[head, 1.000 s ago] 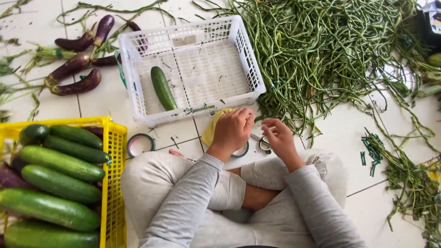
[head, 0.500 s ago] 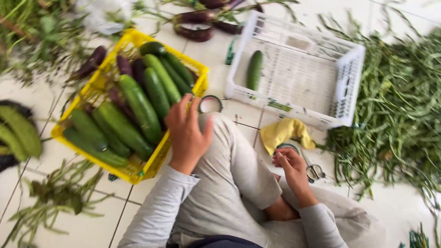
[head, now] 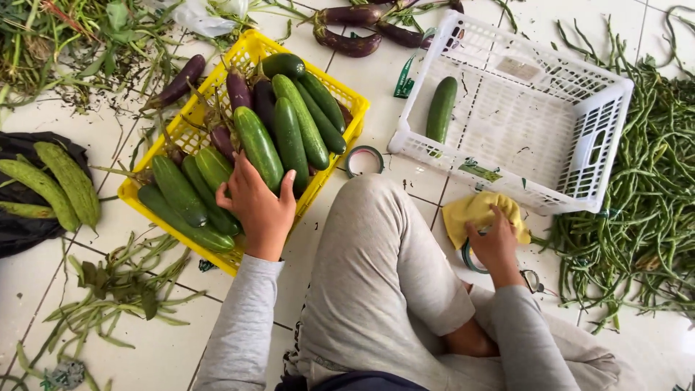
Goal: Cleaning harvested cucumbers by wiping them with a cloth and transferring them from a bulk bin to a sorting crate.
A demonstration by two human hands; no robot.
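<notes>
I note the left hand (head: 259,206) lying spread, fingers apart, on the cucumbers (head: 257,145) at the near edge of the yellow crate (head: 340,90); the palm covers whatever lies beneath it, so I cannot tell whether any one cucumber is actually gripped. The crate sits on the tiled floor just left of the raised knee, packed with dark green cucumbers and a few purple eggplants (head: 237,85) wedged along its far side. The right hand (head: 496,242) rests with fingers curled on a yellow cloth (head: 470,213) beside the near wall of the white basket (head: 594,137); it partly hides a ring of tape beneath it, and I cannot make out whether the fingers pinch the cloth or merely press it. One cucumber (head: 441,108) lies alone inside the white basket. A second tape roll (head: 364,160) lies on the floor between crate and basket. Long beans (head: 651,188) are heaped to the right, cut off by the frame edge; pale gourds (head: 58,185) lie on a dark bag at far left, also cropped. Compared with half a second ago, the left hand has moved from above the crate's near corner down onto the cucumbers, while the right hand has shifted onto the cloth.
</notes>
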